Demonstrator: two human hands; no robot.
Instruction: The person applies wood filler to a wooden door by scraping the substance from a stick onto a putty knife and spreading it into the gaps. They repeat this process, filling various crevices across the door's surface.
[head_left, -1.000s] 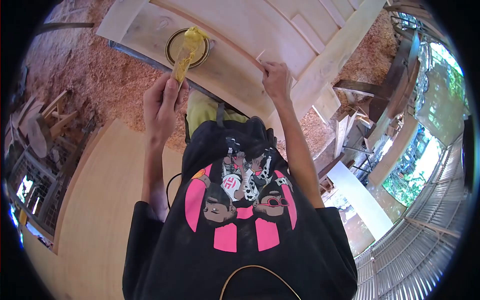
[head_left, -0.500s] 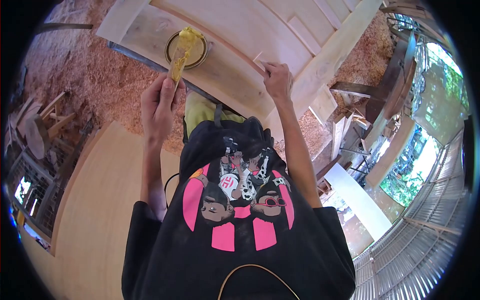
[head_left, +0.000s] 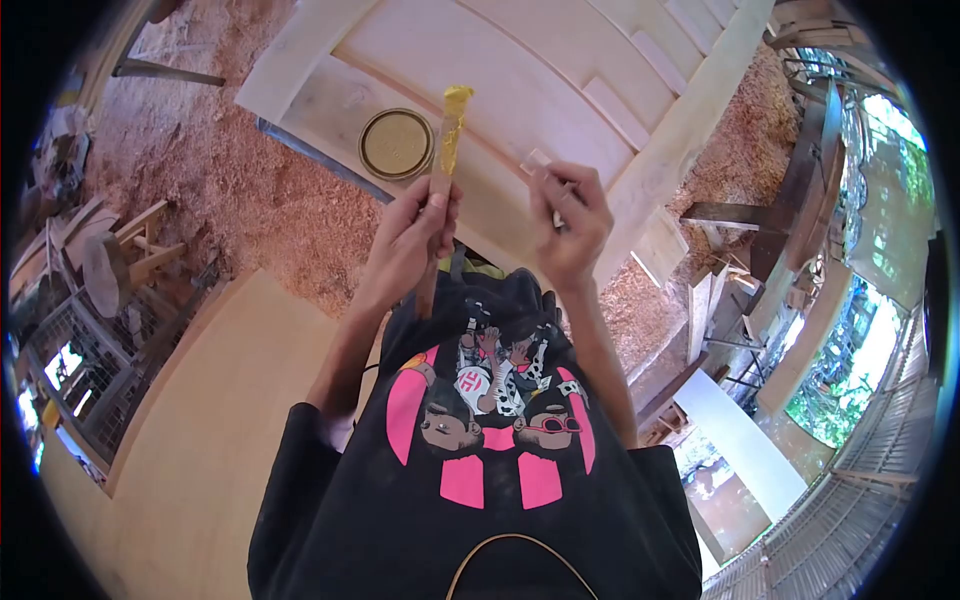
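Wooden stick, its far end coated in yellow paste, was pinched between the thumb and curled fingers of my left hand. The coated end pointed away from me; the bare end stuck out on the near side of that hand, towards my black shirt. My right hand, just to its right, had its fingers curled in, pinching a small pale flat piece too small to identify. Ahead of my left hand, just left of the stick, a round gold-coloured tin sat on a wooden panel that spread beyond both hands. Reddish wood shavings covered the ground left of my left hand, and a pale plywood sheet lay nearer my body.
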